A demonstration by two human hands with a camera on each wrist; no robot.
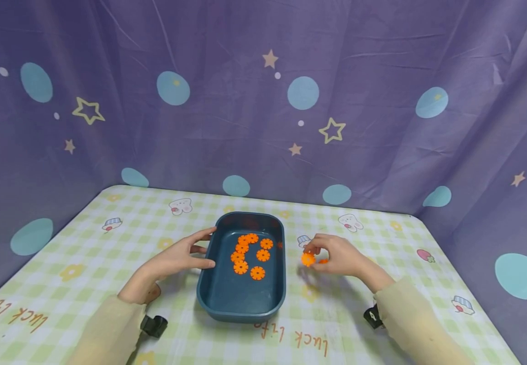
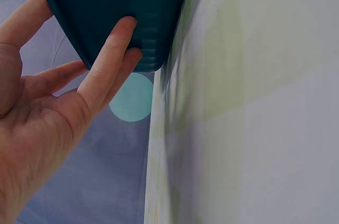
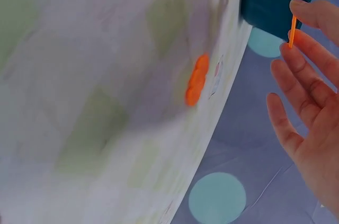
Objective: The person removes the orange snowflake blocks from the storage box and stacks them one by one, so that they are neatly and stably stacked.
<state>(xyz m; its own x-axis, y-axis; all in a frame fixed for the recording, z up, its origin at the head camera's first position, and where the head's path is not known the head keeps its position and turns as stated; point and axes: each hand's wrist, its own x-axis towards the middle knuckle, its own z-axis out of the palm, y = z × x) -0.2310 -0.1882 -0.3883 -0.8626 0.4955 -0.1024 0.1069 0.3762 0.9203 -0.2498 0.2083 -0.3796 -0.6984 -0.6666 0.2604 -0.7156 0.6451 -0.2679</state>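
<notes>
- Held disc [image 1: 308, 259] is in my R hand [image 1: 338, 253], just off the tray's R edge, approx. midway along it; tray [image 1: 245, 299] lies to the L of my fingertips, near but not touching them.
- Tray's long axis runs from the table's far edge toward its near edge, so its long R wall faces my R hand.
- R fingers: thumb & fingertips pinch the disc by its rim, the outer fingers spread loose. Edge-on in the R wrist view it's a thin line.
- L hand [image 1: 185, 258]: at the tray's L wall, fingers fairly straight & spread, tips touching it.
- Loose orange piece [image 3: 196, 81] lies on the table [image 1: 363, 344] by my R hand, the nearer one (one disc or several overlapping, can't tell).
- Looks: held disc is bright orange, flat, round, w/ a notched rim; approx. 8 similar discs [image 1: 257, 273] sit in the tray, some overlapping.
</notes>
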